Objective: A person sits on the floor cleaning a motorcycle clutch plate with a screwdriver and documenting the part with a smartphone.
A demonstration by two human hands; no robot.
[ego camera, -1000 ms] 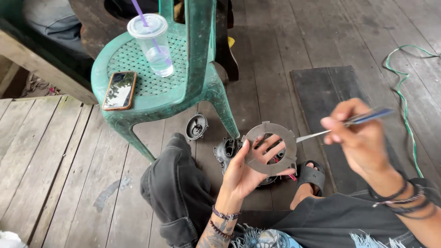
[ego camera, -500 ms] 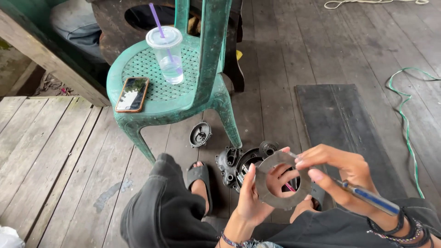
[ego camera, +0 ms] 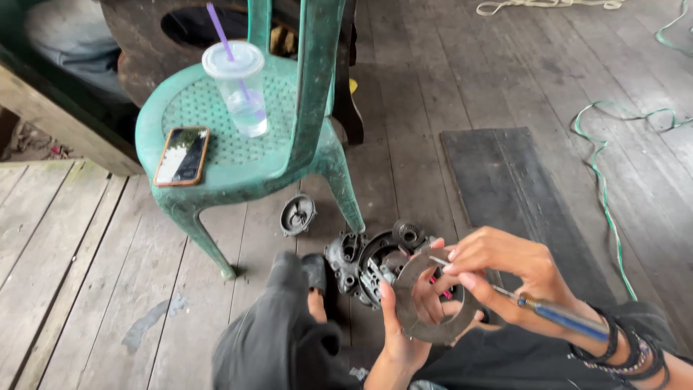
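Left hand (ego camera: 404, 325) grips a grey metal ring (ego camera: 426, 300) over the lap; right hand (ego camera: 505, 271) closed on a blue-handled screwdriver (ego camera: 556, 314), fingertips touching the ring — bare floorboards (ego camera: 86, 274) to the left, green chair (ego camera: 238, 155) ahead.

Right hand (ego camera: 505, 271) has come down from up beside the metal ring (ego camera: 426, 300); fingertips now on its rim, blue-handled screwdriver (ego camera: 548, 310) angled away. View shifted.
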